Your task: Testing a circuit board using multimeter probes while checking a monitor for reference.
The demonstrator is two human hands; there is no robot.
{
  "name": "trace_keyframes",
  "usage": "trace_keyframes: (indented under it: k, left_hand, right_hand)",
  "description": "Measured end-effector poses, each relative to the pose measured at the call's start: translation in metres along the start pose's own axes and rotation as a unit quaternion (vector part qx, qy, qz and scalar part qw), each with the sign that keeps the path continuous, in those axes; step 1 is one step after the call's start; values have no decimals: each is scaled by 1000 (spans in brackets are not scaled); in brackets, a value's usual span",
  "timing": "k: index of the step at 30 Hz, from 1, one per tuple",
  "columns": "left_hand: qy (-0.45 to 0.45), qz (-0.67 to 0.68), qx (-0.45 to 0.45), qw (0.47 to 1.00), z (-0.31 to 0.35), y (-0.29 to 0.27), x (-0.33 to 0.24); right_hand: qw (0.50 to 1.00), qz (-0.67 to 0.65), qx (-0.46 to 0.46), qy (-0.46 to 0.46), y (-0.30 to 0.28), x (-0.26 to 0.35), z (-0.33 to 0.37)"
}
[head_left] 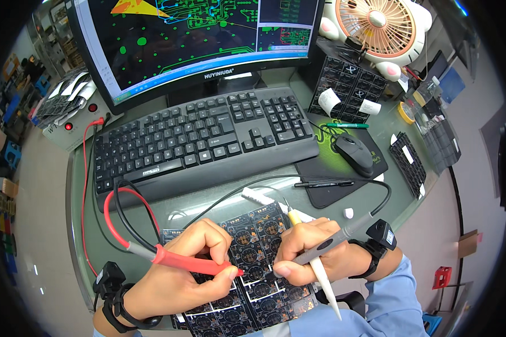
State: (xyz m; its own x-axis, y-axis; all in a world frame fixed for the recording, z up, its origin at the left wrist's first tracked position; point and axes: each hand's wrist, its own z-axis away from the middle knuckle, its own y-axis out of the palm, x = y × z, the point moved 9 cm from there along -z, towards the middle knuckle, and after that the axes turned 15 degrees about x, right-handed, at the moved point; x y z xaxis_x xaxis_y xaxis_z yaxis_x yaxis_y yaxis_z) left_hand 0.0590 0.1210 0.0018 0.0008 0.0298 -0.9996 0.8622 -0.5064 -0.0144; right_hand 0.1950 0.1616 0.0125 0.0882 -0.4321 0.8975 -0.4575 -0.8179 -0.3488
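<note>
A black circuit board panel (248, 255) with rows of round patterns lies in front of me at the desk's near edge. My left hand (177, 278) is closed around a red test probe (194, 263), its tip low over the middle of the panel. From the right, my right hand (312, 253) pinches a grey test probe (333, 244), whose dark tip comes down close to the red one. Whether either tip touches the board I cannot tell. A white tapered stick (324, 285) with a yellowish end also sits between the right hand's fingers.
Beyond the panel stand a black keyboard (208, 137) and a monitor (197, 39) showing a board layout. A mouse (353, 154) and black pen (324, 183) lie on the mouse pad (331, 197). Probe leads loop across the desk. At the back right are a fan (376, 22) and upright boards (346, 81).
</note>
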Motion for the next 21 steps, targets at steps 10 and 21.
trace_keyframes:
  k: [10, 21]
  left_hand:
    - [-15, -56, 39, 998, -1, 1, -1]
    - [-13, 11, 1, 1000, 0, 0, 1]
  right_hand:
    - [1000, 3, 2, 2, 0, 0, 0]
    - [1000, 7, 2, 3, -1, -1, -1]
